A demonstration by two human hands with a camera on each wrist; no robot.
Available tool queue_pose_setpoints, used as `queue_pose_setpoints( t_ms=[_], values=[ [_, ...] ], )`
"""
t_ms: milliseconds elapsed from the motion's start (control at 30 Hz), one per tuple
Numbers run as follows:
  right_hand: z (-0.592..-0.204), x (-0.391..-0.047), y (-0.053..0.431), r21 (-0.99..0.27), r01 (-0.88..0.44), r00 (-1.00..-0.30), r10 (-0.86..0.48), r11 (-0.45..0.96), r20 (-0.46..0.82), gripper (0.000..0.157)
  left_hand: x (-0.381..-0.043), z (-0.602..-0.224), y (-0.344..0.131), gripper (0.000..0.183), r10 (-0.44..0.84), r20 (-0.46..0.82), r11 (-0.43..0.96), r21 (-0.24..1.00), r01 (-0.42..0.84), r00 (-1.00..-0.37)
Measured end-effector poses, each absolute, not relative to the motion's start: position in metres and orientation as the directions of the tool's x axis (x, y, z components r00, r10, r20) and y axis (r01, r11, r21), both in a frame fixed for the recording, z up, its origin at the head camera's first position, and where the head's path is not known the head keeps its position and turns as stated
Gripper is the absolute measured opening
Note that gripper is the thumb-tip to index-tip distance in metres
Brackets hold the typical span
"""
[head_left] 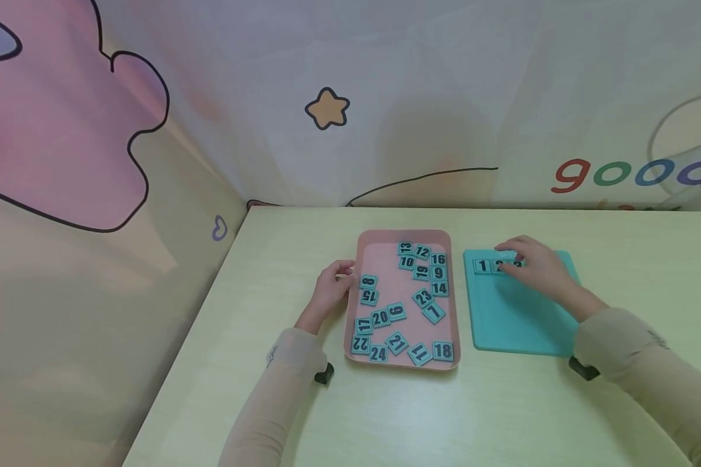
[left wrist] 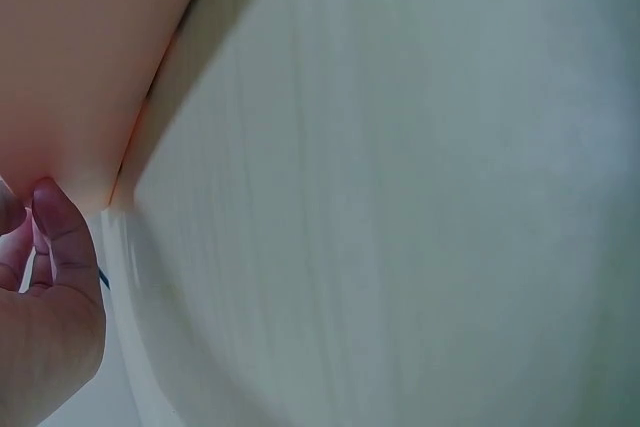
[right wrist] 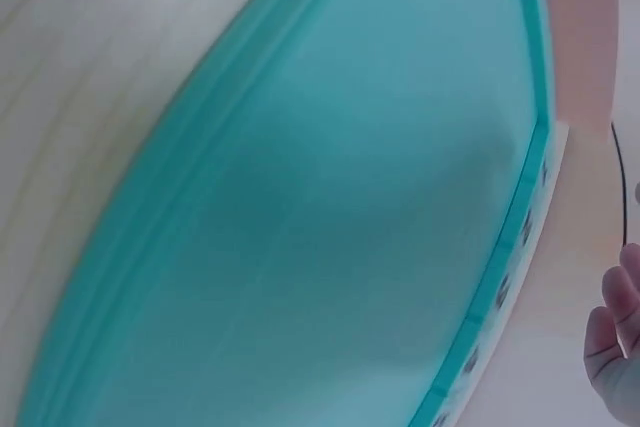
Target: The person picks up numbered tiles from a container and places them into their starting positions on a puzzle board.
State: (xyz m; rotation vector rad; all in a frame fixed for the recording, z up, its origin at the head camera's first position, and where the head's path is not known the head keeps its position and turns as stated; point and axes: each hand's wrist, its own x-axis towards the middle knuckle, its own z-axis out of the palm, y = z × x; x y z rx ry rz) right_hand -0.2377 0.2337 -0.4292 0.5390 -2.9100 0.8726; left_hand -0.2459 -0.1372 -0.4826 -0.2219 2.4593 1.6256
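Note:
My right hand (head_left: 535, 264) reaches over the top of a turquoise board (head_left: 516, 318), its thumb overlapping tile 2 and its index finger near the far edge. Tile 1 (head_left: 482, 266) and tile 2 (head_left: 496, 266) lie side by side there, with tile 3 (head_left: 518, 263) showing between thumb and finger. Other tiles under that hand would be hidden. In the right wrist view only the fingertips (right wrist: 604, 342) appear. Beside the left wall of a pink tray (head_left: 385, 259) is my left hand (head_left: 329, 285), fingertips right at the outer rim.
Several loose numbered tiles lie in the pink tray, among them tile 18 (head_left: 442, 351), tile 24 (head_left: 378, 353) and tile 8 (head_left: 368, 281). Tray and board stand side by side on a pale table (head_left: 222, 363). A printed backdrop (head_left: 420, 143) rises behind the table.

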Motion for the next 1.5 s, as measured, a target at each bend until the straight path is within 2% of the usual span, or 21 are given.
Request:
queue_pose_setpoints(
  t_ms=[300,633,1000,1367,1500],
  values=[
    [-0.428,-0.235,0.208,-0.509,-0.349,-0.931,-0.355,0.787,0.09,0.038,-0.245,-0.483,-0.137,0.031,-0.025,-0.235,0.389,0.893,-0.226,-0.972],
    [-0.423,-0.23,0.172,-0.531,-0.404,-0.899,-0.431,0.745,0.079,0.036,-0.245,-0.481,-0.137,0.031,-0.033,-0.241,0.395,0.888,-0.234,-0.97],
    [-0.428,-0.226,0.137,-0.463,-0.545,-0.811,-0.579,0.699,0.081,0.038,-0.246,-0.482,-0.137,0.032,-0.029,-0.24,0.39,0.891,-0.232,-0.97],
    [-0.436,-0.225,0.11,-0.421,-0.62,-0.735,-0.678,0.662,0.017,0.035,-0.248,-0.484,-0.138,0.032,-0.026,-0.252,0.39,0.889,-0.242,-0.967],
    [-0.442,-0.226,0.102,-0.445,-0.597,-0.731,-0.681,0.668,-0.041,0.036,-0.248,-0.484,-0.137,0.032,-0.028,-0.256,0.39,0.887,-0.246,-0.966]
  ],
)
